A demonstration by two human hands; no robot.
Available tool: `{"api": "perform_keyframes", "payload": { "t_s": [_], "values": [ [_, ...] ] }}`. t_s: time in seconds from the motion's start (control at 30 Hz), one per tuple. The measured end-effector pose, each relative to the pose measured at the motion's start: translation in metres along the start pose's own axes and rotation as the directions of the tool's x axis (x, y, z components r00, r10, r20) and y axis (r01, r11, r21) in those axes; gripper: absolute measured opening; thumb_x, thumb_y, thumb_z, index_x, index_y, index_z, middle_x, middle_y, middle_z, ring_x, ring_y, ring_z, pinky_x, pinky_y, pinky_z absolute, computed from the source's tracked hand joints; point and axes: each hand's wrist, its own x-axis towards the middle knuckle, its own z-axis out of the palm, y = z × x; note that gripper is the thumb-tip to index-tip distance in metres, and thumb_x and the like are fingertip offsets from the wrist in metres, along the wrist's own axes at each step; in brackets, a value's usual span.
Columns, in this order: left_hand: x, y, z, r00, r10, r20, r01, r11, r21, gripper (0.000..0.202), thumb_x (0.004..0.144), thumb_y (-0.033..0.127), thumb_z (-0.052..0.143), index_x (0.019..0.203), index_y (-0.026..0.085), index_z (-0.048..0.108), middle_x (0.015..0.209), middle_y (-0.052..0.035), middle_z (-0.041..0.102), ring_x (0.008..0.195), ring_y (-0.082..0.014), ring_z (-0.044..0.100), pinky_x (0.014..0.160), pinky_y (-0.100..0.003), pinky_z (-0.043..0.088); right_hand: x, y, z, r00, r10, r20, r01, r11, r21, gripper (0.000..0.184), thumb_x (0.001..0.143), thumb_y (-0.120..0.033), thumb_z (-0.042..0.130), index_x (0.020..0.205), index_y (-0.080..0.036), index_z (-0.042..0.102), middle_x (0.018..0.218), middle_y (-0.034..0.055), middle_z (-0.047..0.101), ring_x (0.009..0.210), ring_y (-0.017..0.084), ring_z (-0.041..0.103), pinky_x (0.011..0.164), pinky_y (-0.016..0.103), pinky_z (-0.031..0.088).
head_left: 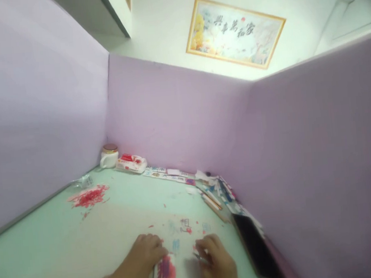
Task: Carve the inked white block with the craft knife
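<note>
My left hand [142,264] is closed around the edge of a small pale block [166,269], its top face smeared red and purple. The block rests near the front of the table. Just to its right, my right hand [217,261] is closed on a slim carving knife [200,257], whose grey tip points left toward the block, apart from it. Most of the knife's handle is hidden by the fingers. Ahead of both hands, stamped characters in dark and blue ink [185,222] mark the tabletop, with small red scraps scattered among them.
A heap of red shavings [91,196] lies at left near clear plastic [85,181]. A white mug [109,157], a wipes pack [131,163] and printed strips [169,175] line the back. Pencils [212,199] and a dark phone [256,247] lie at right. Purple panels [180,113] enclose the table.
</note>
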Motion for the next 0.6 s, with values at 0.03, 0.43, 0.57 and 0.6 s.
{"api": "perform_keyframes", "payload": {
  "t_s": [0.03,0.43,0.57,0.6],
  "values": [
    [0.0,-0.001,0.001,1.0,0.008,0.001,-0.008,1.0,0.007,0.031,0.056,0.018,0.07,0.086,0.019,0.061,0.097,-0.0052,0.054,0.093,-0.0245,0.047,0.085,-0.039,0.041,0.001,0.0,0.001,1.0,0.019,0.014,-0.018,1.0,-0.003,0.014,0.072,-0.012,0.045,0.072,-0.024,0.054,0.07,-0.0002,0.056,0.058,0.014,0.057,0.053,0.022,0.041],
    [0.002,-0.018,0.004,0.992,0.121,-0.028,-0.118,0.99,0.079,0.031,0.066,0.039,0.072,0.088,0.02,0.061,0.095,-0.006,0.055,0.087,-0.0233,0.049,0.082,-0.036,0.043,0.0,-0.008,0.009,0.937,0.296,0.187,-0.281,0.954,-0.103,0.042,0.064,-0.034,0.066,0.106,-0.032,0.059,0.069,-0.0058,0.067,0.057,0.018,0.065,0.056,0.025,0.042],
    [0.005,-0.032,0.016,0.975,0.202,-0.091,-0.193,0.976,0.099,0.036,0.067,0.047,0.069,0.09,0.02,0.06,0.094,-0.0065,0.056,0.085,-0.0225,0.049,0.081,-0.036,0.044,-0.001,-0.008,0.011,0.95,0.271,0.156,-0.264,0.962,-0.064,0.025,0.087,-0.038,0.039,0.099,-0.03,0.058,0.068,-0.003,0.068,0.061,0.02,0.067,0.057,0.026,0.042],
    [0.005,-0.033,0.018,0.974,0.204,-0.094,-0.194,0.975,0.105,0.038,0.066,0.047,0.069,0.09,0.02,0.061,0.093,-0.0067,0.056,0.085,-0.0229,0.05,0.08,-0.036,0.044,0.0,-0.009,0.009,0.953,0.262,0.151,-0.255,0.965,-0.067,0.027,0.09,-0.038,0.033,0.094,-0.029,0.058,0.067,-0.0028,0.068,0.061,0.02,0.066,0.057,0.026,0.041]
  ]
}}
